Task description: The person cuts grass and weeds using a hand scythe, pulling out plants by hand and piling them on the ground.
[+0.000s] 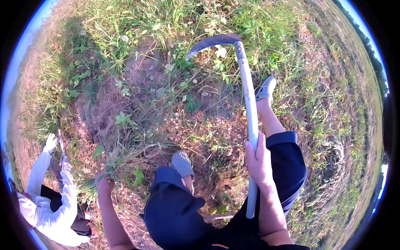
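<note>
My right hand (pixel 260 161) grips the lower part of a sickle's pale handle (pixel 249 90). The tool points away from me, and its dark curved blade (pixel 214 42) bends to the left over the weeds. At the lower left, my left hand (pixel 104 181) is closed around a bunch of cut grass and leafy stems (pixel 122 165). Some fingers of that hand are hidden by the plants. Loose stalks from the bunch spread towards my perforated clog (pixel 182 164).
A person in a white top (pixel 53 209) works at the left with a long-handled tool (pixel 60 142). Green weeds (pixel 175 18) grow ahead, beyond bare soil (pixel 145 67). My other clog (pixel 266 89) stands right of the sickle handle. Dry grass rows (pixel 334 162) run along the right.
</note>
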Demonstrator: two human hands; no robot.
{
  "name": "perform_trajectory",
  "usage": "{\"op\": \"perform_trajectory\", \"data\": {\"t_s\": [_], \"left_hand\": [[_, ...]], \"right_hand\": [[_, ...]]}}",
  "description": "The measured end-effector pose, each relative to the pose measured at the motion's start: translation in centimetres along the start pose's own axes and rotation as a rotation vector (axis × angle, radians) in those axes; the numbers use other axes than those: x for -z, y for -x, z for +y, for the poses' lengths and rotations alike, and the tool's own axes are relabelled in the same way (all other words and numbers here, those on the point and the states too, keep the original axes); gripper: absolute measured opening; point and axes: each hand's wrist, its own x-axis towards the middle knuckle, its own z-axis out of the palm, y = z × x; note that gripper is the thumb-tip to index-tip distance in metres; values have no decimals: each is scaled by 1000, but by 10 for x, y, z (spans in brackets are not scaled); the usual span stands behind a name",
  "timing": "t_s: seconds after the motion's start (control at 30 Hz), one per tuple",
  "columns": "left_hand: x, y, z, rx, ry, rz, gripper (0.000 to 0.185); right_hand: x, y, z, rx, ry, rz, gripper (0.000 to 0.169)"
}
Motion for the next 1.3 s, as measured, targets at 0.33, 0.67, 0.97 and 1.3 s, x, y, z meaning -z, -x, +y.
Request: {"op": "perform_trajectory", "data": {"t_s": [0.33, 0.67, 0.97, 1.3], "left_hand": [[-23, -120, 158, -338, 20, -48, 22], [-45, -324, 315, -368, 58, 154, 56], [-99, -350, 314, -253, 66, -169, 57], [-59, -335, 293, -351, 160, 42, 24]], "right_hand": [[-59, -47, 47, 73, 194, -71, 43], [-49, -66, 43, -90, 161, -30, 36], [-90, -143, 63, -41, 577, -60, 43], [54, 46, 38, -426, 477, -98, 33]]}}
